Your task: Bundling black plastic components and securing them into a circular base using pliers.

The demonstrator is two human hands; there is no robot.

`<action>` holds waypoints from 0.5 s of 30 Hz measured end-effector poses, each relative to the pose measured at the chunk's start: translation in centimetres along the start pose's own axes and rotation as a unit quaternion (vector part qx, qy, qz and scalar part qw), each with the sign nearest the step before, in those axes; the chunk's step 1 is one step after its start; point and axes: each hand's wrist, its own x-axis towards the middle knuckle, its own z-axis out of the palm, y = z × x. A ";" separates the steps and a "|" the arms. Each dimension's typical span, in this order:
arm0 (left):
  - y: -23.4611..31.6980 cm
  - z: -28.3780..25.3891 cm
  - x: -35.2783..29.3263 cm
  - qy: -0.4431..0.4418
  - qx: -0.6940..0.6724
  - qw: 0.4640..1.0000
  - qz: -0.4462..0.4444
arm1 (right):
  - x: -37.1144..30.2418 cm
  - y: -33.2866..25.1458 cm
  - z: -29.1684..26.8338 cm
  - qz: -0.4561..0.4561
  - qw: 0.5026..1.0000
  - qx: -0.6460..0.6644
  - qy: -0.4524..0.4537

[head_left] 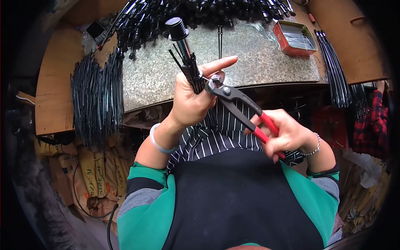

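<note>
The left hand [189, 102] has its grip closed around a black rod [186, 52] with a round cap, held upright over the near edge of the worktop [258, 54], forefinger stretched out to the right. The right hand [287, 135] squeezes the red handles of the pliers [239, 104], whose head touches the rod's lower end. Bundles of black rods [98, 98] lie at far left, an orange box [295, 37] at far right.

A speckled grey mat [258, 58] covers the middle of the wooden desk [54, 83]. On the mat's right end sits an open red tin [295, 38]. Left of the mat lies a bundle of thin dark rods [96, 96]; behind it, a heap of black parts [200, 12].
</note>
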 end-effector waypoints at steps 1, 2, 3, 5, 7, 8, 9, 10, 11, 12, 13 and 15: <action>0.0 0.0 0.0 0.003 -0.006 1.000 -0.004 | 0.6 0.2 -0.4 -0.032 0.996 -0.065 -0.044; -0.1 0.1 0.0 0.005 -0.012 1.000 -0.009 | 1.0 0.2 -0.2 -0.046 0.981 -0.182 0.039; -0.2 0.1 -0.1 0.005 -0.012 1.000 -0.010 | 1.2 0.3 0.0 -0.059 0.946 -0.296 0.122; -0.4 0.2 -0.1 0.018 -0.006 0.999 -0.035 | 1.5 1.5 -0.5 -0.196 0.859 -0.433 0.193; -0.5 0.4 0.0 0.020 -0.008 0.999 -0.026 | 1.1 1.8 -0.8 -0.247 0.841 -0.442 0.193; -0.4 0.4 0.2 0.021 -0.002 0.999 -0.026 | 1.0 1.6 -1.0 -0.258 0.833 -0.455 0.178; -0.4 0.4 0.3 0.021 0.005 0.999 -0.028 | 1.0 1.6 -1.1 -0.269 0.826 -0.467 0.164; -0.3 0.4 0.4 0.025 0.019 0.999 -0.035 | 1.1 1.5 -1.1 -0.250 0.830 -0.467 0.177; -0.4 0.5 0.4 0.024 0.019 0.999 -0.036 | 1.1 1.5 -1.3 -0.249 0.830 -0.466 0.178; -0.5 0.5 0.4 0.020 0.019 0.999 -0.036 | 1.2 1.5 -1.7 -0.240 0.830 -0.470 0.179; -0.6 0.6 0.4 0.017 0.020 0.999 -0.037 | 1.2 1.6 -1.9 -0.230 0.830 -0.475 0.180; -0.6 0.7 0.4 0.013 0.021 0.999 -0.038 | 1.1 1.7 -1.9 -0.227 0.834 -0.468 0.183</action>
